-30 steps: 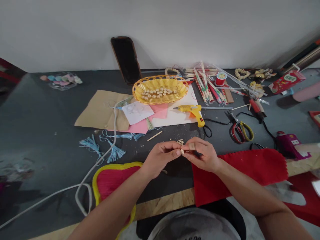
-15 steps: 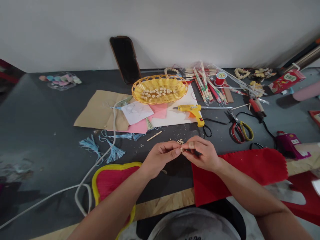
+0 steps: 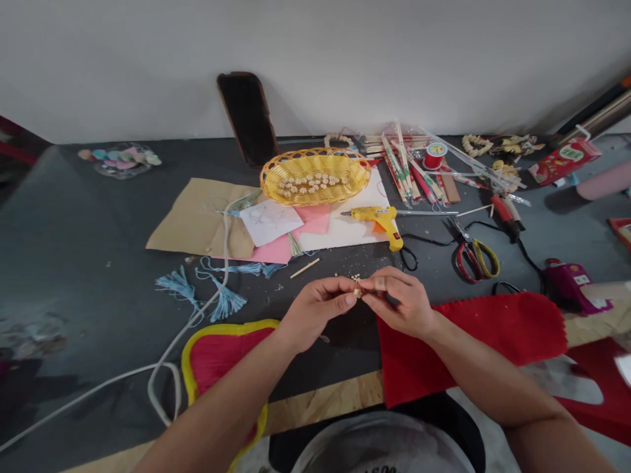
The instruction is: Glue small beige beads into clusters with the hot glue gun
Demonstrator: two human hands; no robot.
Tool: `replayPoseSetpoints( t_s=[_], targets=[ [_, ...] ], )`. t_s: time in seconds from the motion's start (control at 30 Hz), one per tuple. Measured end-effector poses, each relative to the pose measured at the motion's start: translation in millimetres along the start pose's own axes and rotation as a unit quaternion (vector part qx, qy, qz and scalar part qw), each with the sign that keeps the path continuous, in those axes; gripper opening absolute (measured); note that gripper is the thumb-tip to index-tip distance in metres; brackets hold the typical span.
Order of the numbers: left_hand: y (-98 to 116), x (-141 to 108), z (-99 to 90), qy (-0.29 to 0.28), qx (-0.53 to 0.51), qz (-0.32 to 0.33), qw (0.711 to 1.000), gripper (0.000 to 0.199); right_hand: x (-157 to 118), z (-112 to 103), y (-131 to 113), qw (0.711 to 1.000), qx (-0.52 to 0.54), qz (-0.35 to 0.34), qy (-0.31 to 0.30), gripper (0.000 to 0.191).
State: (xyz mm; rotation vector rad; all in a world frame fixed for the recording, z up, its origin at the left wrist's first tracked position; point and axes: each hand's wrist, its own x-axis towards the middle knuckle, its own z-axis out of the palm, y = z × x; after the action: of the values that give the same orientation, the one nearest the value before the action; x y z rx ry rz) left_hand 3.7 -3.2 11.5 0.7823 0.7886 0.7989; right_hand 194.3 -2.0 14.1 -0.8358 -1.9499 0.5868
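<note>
Over the front middle of the dark table, my left hand [image 3: 318, 309] pinches a small pale flower-like piece [image 3: 357, 293] between thumb and forefinger. The fingertips of my right hand [image 3: 400, 303] are closed and meet the same piece from the right; whether they grip it or something smaller is too fine to tell. Just behind the fingers lies a little heap of tiny pale bits [image 3: 355, 278]. Similar pale pieces [image 3: 310, 184] sit in rows inside a yellow woven basket [image 3: 363, 172] farther back.
A yellow glue gun [image 3: 389, 223] lies behind my hands, with scissors [image 3: 476, 257] to its right. Red felt [image 3: 497, 325] is under my right forearm, a yellow-edged pink pad [image 3: 217, 355] under my left. Blue tassels [image 3: 227, 302], a white cord [image 3: 165, 355] and a propped phone [image 3: 249, 118] are leftward.
The fingertips have shifted slightly around the pale piece, and the right fingers sit a little higher, showing more of it. Everything on the table stays where it was.
</note>
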Motion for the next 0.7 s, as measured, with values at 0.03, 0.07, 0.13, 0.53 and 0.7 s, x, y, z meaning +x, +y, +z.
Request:
replayPoseSetpoints(
  t_s=[0.03, 0.07, 0.13, 0.53, 0.7],
  targets=[
    [-0.1, 0.1, 0.2, 0.005, -0.003, -0.002, 1.0, 0.016, 0.3, -0.2, 0.1, 1.0, -0.004, -0.001, 0.001, 0.021],
    [-0.1, 0.3, 0.3, 0.008, -0.004, -0.002, 1.0, 0.016, 0.5, -0.2, 0.3, 1.0, -0.009, -0.003, 0.003, 0.02],
    [0.1, 0.6, 0.7, 0.009, 0.002, -0.004, 1.0, 0.017, 0.5, 0.2, 1.1, 1.0, -0.016, -0.011, 0.008, 0.018],
    [-0.9, 0.2, 0.9, 0.033, 0.036, -0.01, 0.999, 0.022, -0.5, 0.4, 1.9, 0.999, -0.029, 0.019, -0.009, 0.009],
    [0.7, -0.1, 2.1, 0.036, 0.044, -0.015, 0.998, 0.029, -1.4, -3.6, 1.6, 0.995, 0.016, 0.102, 0.019, 0.02]
  ],
)
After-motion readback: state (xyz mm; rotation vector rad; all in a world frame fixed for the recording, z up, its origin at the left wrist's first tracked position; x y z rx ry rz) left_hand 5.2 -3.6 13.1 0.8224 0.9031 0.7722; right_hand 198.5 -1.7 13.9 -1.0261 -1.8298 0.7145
